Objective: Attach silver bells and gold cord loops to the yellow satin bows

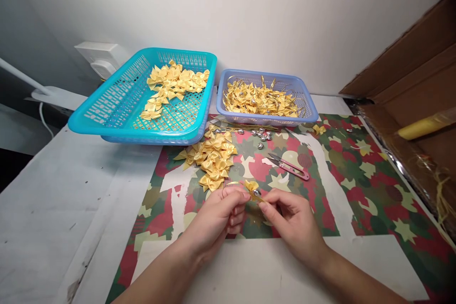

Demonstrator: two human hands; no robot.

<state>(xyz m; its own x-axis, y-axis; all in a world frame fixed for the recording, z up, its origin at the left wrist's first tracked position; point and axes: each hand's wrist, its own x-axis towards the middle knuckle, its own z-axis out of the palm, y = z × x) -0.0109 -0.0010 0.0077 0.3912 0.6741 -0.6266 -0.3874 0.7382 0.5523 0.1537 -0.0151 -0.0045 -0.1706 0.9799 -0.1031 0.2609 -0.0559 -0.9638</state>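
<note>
I hold the small yellow bow (251, 185) between my two hands, over the patterned sheet (331, 152), just on the near side and to the right of the loose bow pile (215, 159). My left hand (225, 213) is pinched closed at the bow's left edge, with a thin gold loop (234, 183) arching over its fingers; whether the pinch has ribbon, wire or both, I cannot tell. My right hand (290, 216) is closed, thumb against forefinger, on the gold tail (259, 199) on the near right. A silver bell (257, 192) sits against the bow. I judge the whole piece very light, the satin soft, slippery and easily creased, the loop springy yet bendable, the bell hard and smooth. I'd best take hold at the bow's knotted middle or the wire, with fingertips only, sparing the petals.
</note>
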